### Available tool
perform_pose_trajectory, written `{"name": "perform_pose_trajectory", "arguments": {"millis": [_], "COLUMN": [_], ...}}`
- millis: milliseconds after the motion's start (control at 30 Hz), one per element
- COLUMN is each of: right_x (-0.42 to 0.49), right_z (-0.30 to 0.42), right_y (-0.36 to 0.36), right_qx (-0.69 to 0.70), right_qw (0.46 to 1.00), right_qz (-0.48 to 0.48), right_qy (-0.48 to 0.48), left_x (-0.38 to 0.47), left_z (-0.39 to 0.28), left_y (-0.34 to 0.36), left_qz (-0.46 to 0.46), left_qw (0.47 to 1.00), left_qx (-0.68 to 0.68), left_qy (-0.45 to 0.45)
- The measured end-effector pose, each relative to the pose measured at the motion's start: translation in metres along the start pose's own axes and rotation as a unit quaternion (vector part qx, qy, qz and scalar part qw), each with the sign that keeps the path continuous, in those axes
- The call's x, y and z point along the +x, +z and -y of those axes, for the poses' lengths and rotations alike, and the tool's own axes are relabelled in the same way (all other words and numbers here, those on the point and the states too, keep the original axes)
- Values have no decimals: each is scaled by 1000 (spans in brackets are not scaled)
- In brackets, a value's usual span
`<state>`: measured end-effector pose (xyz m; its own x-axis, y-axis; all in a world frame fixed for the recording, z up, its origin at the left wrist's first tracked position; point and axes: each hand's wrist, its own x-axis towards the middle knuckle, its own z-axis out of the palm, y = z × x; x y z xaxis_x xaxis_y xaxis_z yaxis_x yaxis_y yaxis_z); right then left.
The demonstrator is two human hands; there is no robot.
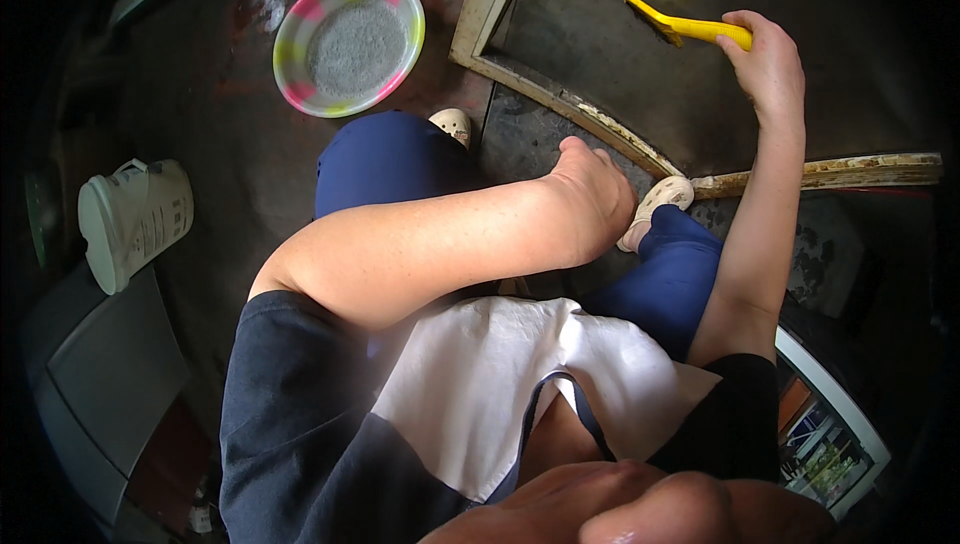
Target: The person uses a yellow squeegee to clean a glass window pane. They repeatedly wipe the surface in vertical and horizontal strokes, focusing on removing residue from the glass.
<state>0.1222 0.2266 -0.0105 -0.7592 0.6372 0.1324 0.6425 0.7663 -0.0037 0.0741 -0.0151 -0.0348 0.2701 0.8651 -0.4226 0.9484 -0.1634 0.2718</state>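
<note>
My right hand (765,64) is shut on the yellow handle of a scrub brush (697,28) with dark bristles, held above the pane inside a worn, pale-painted frame (570,105). My left hand (596,191) hangs bent at the wrist in front of my knees, close to the frame's near edge; its fingers are mostly hidden, so what they do cannot be told. A plastic basin (356,49) with pink, yellow and white patches stands on the floor at the upper left and holds grey, foamy water.
A white lidded bucket (139,221) with a handle is at the far left, beside a grey panel (120,371). My cream clogs (664,195) are near the frame. Another white-framed pane (832,424) lies at the lower right. The dark floor (225,146) looks stained.
</note>
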Motion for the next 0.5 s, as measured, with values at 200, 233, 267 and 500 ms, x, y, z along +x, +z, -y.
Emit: {"name": "perform_pose_trajectory", "arguments": {"millis": [200, 233, 267, 500], "right_x": [-21, -26, -27, -11], "right_z": [17, 21, 17, -32], "right_y": [83, 91, 96, 0], "right_qx": [14, -4, 7, 64], "right_qw": [997, 995, 995, 997], "right_qz": [79, 96, 102, 48], "right_qy": [9, 7, 9, 3], "left_x": [2, 3, 4, 5], "left_z": [1, 3, 3, -1], "left_y": [0, -3, -6, -6], "left_qz": [12, 19, 27, 15], "left_qw": [1000, 1000, 1000, 1000], "left_qx": [-3, -4, -4, -14], "left_qy": [-9, -6, -3, -2]}}
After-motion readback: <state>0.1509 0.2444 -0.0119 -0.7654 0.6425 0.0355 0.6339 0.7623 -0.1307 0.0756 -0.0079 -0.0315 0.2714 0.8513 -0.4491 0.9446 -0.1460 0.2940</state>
